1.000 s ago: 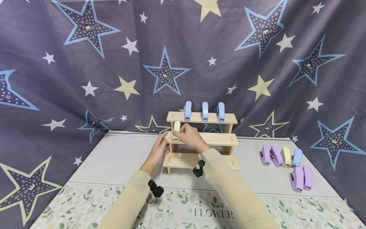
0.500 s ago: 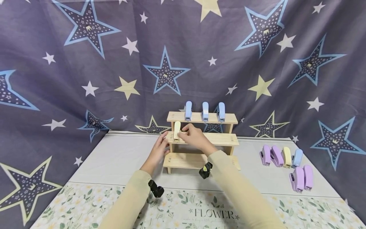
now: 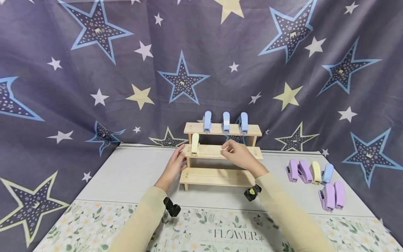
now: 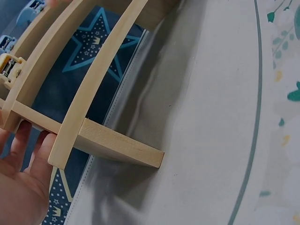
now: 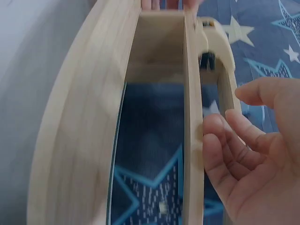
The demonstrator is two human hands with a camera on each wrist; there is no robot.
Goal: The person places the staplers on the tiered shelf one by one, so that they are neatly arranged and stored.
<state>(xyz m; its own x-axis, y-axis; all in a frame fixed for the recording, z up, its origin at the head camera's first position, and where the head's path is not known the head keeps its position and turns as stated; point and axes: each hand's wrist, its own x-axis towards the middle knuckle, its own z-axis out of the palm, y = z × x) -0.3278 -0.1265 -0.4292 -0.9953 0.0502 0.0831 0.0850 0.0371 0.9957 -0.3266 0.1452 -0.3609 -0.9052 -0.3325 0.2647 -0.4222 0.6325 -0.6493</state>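
A cream-yellow stapler point(image 3: 195, 143) stands at the left end of the middle shelf of a three-tier wooden display rack point(image 3: 217, 176). My left hand point(image 3: 172, 167) grips the rack's left side at the middle shelf; in the left wrist view its fingers point(image 4: 40, 157) reach the wood under that shelf. To the right of the stapler, my right hand point(image 3: 240, 154) hovers by the middle shelf, fingers loosely bent and holding nothing. The right wrist view shows a gap between this hand and the stapler point(image 5: 218, 44). Three blue staplers point(image 3: 226, 122) stand spaced along the top shelf.
On the right of the white table point(image 3: 132, 175) are several purple staplers point(image 3: 329, 196), one yellow stapler point(image 3: 315, 172) and one blue stapler point(image 3: 327, 173). A star-patterned curtain point(image 3: 220, 45) hangs behind the rack. A floral mat point(image 3: 94, 224) covers the table's front.
My right hand has let go of the yellow stapler and moved right along the middle shelf. The stapler stays on the shelf. My left hand keeps its place on the rack.
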